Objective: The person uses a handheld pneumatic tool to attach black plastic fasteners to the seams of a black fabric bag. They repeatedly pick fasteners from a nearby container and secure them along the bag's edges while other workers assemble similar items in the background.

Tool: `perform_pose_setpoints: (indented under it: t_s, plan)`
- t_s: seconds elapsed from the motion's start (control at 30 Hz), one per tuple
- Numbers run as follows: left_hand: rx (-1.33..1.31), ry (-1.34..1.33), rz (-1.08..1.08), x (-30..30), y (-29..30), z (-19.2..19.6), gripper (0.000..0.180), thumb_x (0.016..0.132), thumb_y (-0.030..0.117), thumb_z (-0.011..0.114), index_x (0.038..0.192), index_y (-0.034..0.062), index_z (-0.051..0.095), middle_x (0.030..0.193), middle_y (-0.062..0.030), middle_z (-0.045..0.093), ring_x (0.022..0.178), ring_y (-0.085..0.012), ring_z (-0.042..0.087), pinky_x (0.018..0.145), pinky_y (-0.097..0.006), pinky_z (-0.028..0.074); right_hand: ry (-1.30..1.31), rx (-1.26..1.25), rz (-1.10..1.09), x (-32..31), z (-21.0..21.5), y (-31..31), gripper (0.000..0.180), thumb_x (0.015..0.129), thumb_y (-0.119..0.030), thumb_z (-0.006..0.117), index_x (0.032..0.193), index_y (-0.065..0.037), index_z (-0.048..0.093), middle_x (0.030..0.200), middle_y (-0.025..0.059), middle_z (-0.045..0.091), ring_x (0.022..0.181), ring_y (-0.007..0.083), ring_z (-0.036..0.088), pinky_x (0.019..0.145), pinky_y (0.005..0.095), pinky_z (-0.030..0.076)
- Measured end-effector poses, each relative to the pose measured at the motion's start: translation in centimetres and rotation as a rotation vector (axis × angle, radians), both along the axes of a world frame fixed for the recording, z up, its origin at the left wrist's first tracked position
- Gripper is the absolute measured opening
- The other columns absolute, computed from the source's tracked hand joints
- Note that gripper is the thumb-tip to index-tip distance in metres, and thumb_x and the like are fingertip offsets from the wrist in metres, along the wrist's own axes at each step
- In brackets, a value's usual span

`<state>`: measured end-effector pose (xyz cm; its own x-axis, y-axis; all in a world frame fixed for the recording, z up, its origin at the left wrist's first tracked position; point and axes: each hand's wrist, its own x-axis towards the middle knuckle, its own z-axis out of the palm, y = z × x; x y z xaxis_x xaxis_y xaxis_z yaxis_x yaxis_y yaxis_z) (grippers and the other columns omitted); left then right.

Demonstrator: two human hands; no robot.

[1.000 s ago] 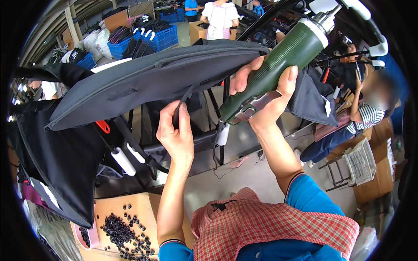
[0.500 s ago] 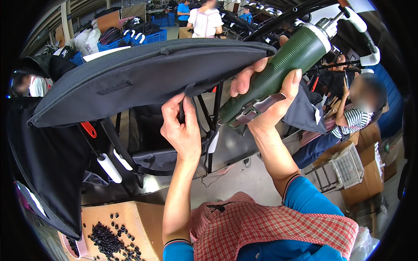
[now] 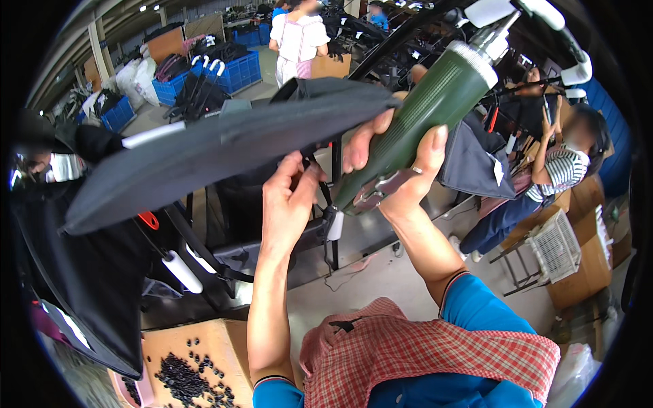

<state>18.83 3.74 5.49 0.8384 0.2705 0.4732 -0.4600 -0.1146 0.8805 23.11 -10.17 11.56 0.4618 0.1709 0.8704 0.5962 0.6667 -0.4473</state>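
My right hand (image 3: pixel 411 173) is wrapped round a green power screwdriver (image 3: pixel 435 102) with a metal lever on its side. Its silver nose and thin bit point up to the right, away from the black fabric. Just left of the tool spreads a black stroller canopy (image 3: pixel 224 153), seen nearly edge-on, its right tip close to my right fingers. My left hand (image 3: pixel 287 197) is closed in a pinch beneath the canopy's lower edge, by the dark frame. What lies between those fingertips is small, dark and mostly hidden.
Low at left, a cardboard box (image 3: pixel 235 353) bears a pile of small black plastic parts (image 3: pixel 183 381) beside a pink tray (image 3: pixel 144 391). White-sleeved tubes (image 3: pixel 182 272) hang under the canopy. A person in stripes (image 3: pixel 564 166) sits at right near a white crate (image 3: pixel 554 248). Blue bins (image 3: pixel 238 71) stand behind.
The canopy has tilted to a thinner edge-on view and its right tip sits further left. The screwdriver has shifted slightly left and down with my right hand. My left hand's fingers have moved slightly right.
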Motion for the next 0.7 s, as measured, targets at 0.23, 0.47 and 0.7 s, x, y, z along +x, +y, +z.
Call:
perform_pose_setpoints:
  t_s: [0.23, 0.47, 0.7]
  plan:
    - [-0.533, 0.173, -0.239, -0.4, -0.7, -2.5, 0.011, 0.086, 0.01, 0.064, 0.093, 0.0019, 0.064, 0.077, -0.0062, 0.063, 0.053, -0.0114, 0.051, 0.045, -0.023, 0.035, 0.265, 0.014, 0.022, -2.4, -2.6, -2.8, 0.09, 0.086, -0.061, 0.053, 0.143, -0.001, 0.02, 0.084, 0.011, 0.05, 0.059, 0.0165, 0.054, 0.047, 0.0334, 0.049]
    - [-0.874, 0.209, -0.533, -1.1, 1.2, -6.3, 0.023, 0.097, 0.021, 0.049, 0.104, -0.0009, 0.054, 0.069, -0.0029, 0.043, 0.046, -0.0094, 0.034, 0.043, -0.022, 0.029, 0.664, 0.343, 0.154, -4.2, -12.9, -2.9, 0.067, 0.095, -0.046, 0.046, 0.142, -0.006, 0.02, 0.093, 0.0172, 0.053, 0.053, 0.021, 0.057, 0.046, 0.0332, 0.05]
    - [-0.704, 0.264, -0.659, -3.1, 1.1, -8.5, 0.022, 0.097, 0.013, 0.046, 0.107, -0.0043, 0.054, 0.071, -0.0052, 0.045, 0.049, -0.0088, 0.041, 0.043, -0.022, 0.036, 0.807, 0.554, 0.389, -3.3, -17.5, 0.4, 0.045, 0.098, -0.017, 0.049, 0.133, -0.006, 0.024, 0.106, 0.0176, 0.057, 0.064, 0.0178, 0.06, 0.057, 0.029, 0.052]
